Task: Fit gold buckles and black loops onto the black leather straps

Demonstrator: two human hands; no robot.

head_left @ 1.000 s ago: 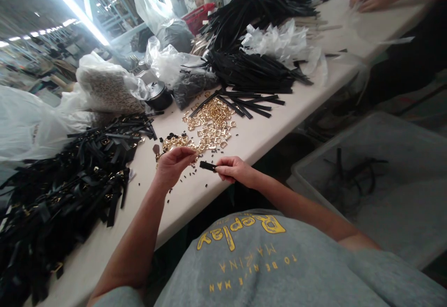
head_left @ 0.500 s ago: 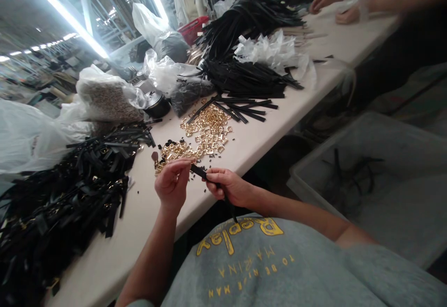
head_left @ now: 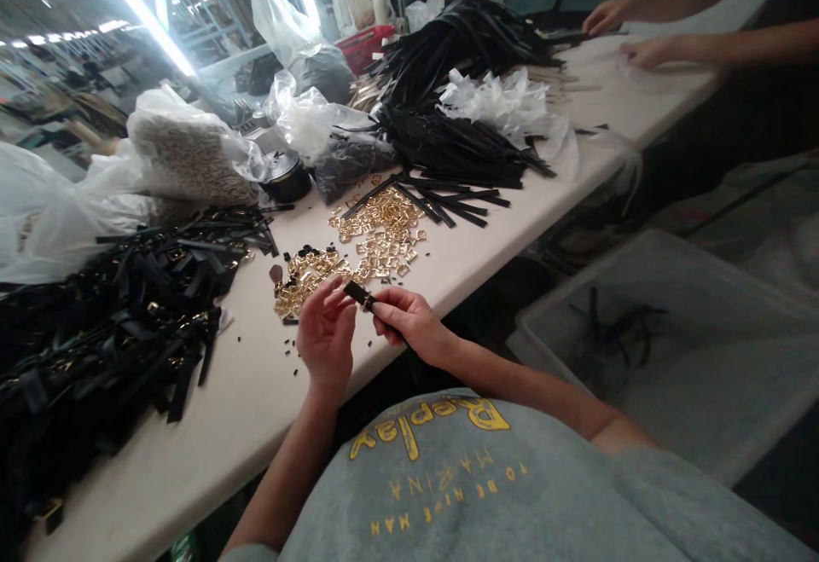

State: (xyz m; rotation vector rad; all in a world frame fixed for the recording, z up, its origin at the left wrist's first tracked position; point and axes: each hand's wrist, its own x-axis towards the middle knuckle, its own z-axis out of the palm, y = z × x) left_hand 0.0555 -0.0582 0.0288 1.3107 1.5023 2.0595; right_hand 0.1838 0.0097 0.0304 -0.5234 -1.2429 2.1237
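My right hand [head_left: 408, 321] grips a short black strap [head_left: 358, 294] and holds its end up toward my left hand [head_left: 325, 332]. The left hand's fingertips pinch at the strap's tip, where a small gold piece shows; what they hold is too small to name. Both hands hover over the near edge of the white table [head_left: 256, 391]. Just beyond them lies a scatter of gold buckles [head_left: 377, 234] and small black bits.
A big heap of black straps with gold buckles [head_left: 102, 323] fills the left. Loose black strips [head_left: 448, 148], plastic bags [head_left: 185, 153] and white wrappers lie at the back. A grey bin [head_left: 671, 349] stands on the right. Another person's hands [head_left: 633, 33] work at the far right.
My left hand came back from the gold buckles to the strap's end. The right hand raised the strap and turned it toward the left hand.
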